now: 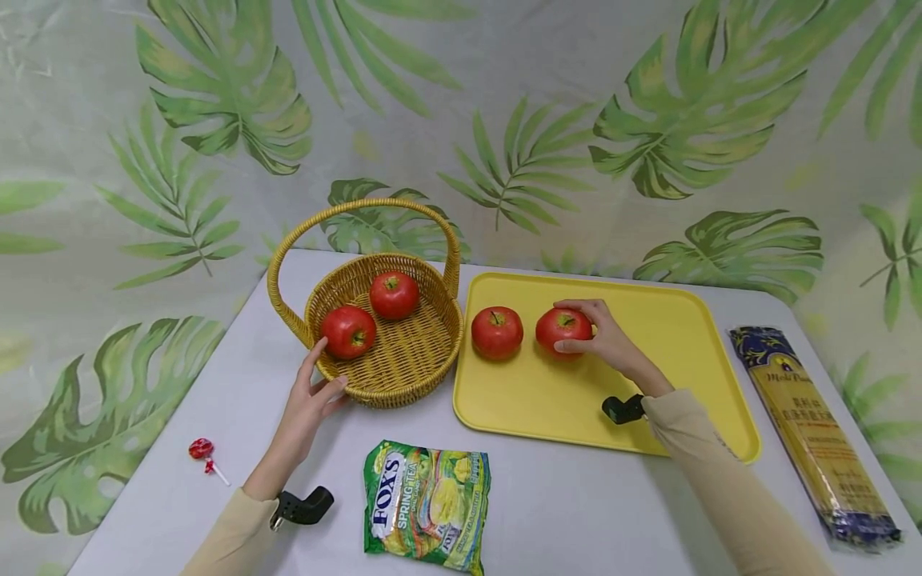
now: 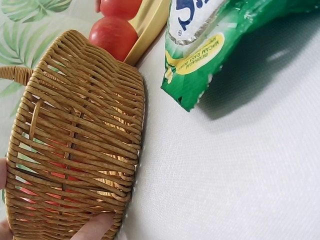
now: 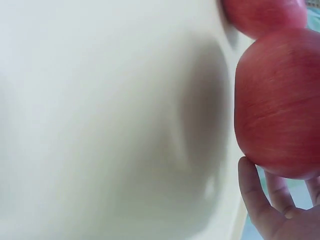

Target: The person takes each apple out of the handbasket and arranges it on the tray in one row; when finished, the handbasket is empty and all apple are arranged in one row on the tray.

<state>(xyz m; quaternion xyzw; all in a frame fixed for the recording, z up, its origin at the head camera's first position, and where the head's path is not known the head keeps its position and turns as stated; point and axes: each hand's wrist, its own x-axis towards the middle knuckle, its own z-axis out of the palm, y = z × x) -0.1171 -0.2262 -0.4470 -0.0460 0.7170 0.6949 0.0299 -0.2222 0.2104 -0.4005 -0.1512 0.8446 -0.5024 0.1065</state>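
Note:
My right hand [image 1: 601,332] holds a red apple [image 1: 558,330] on the yellow tray [image 1: 562,408], thumb in front and fingers behind. Another red apple [image 1: 497,333] sits to its left on the tray. In the right wrist view, fingertips [image 3: 248,172] touch the lower side of the held apple [image 3: 280,105]. My left hand [image 1: 306,408] touches the near-left rim of a wicker basket [image 1: 403,392]; in the left wrist view a finger [image 2: 97,227] lies against its woven wall. Inside the basket are two apples, one at the left [image 1: 349,331] and one behind [image 1: 394,295].
A green Fox's candy bag [image 1: 426,506] lies at the front middle. To the left is a red-wrapped lollipop [image 1: 202,450]. A long pack of pasta [image 1: 814,432] lies right of the tray. The basket's tall arched handle [image 1: 367,204] stands upright. Leaf-patterned cloth [image 1: 519,160] hangs behind.

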